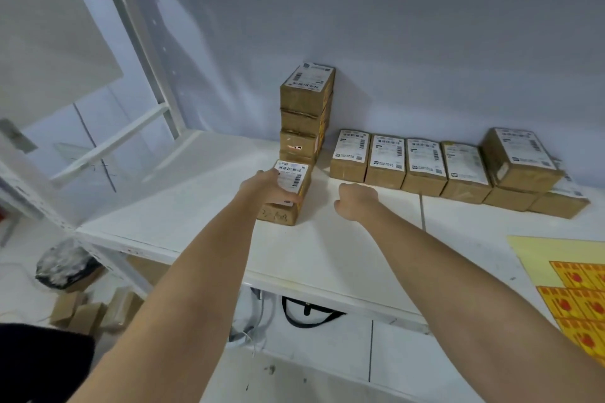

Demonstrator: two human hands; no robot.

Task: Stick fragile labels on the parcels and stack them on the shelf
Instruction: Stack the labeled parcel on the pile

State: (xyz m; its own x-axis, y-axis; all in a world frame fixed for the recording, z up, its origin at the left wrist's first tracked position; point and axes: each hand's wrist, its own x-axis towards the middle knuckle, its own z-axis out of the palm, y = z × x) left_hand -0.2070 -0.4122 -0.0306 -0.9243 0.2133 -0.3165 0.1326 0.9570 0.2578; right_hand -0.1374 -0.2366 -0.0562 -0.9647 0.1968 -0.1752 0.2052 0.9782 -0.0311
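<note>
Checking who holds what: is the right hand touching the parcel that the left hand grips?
Apart. The head view shows bare white shelf between the right hand and the parcel; only the left hand grips it.

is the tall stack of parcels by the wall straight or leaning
Roughly straight. The stack stands upright against the wall, its boxes only slightly offset from one another.

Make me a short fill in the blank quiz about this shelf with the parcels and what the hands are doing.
1. The left hand grips a ____ on the shelf.
2. The right hand holds ____.
3. The tall stack of parcels stands against the ____.
4. The label sheet lies at the ____ edge of the view.

Missing words: parcel; nothing; wall; right
</note>
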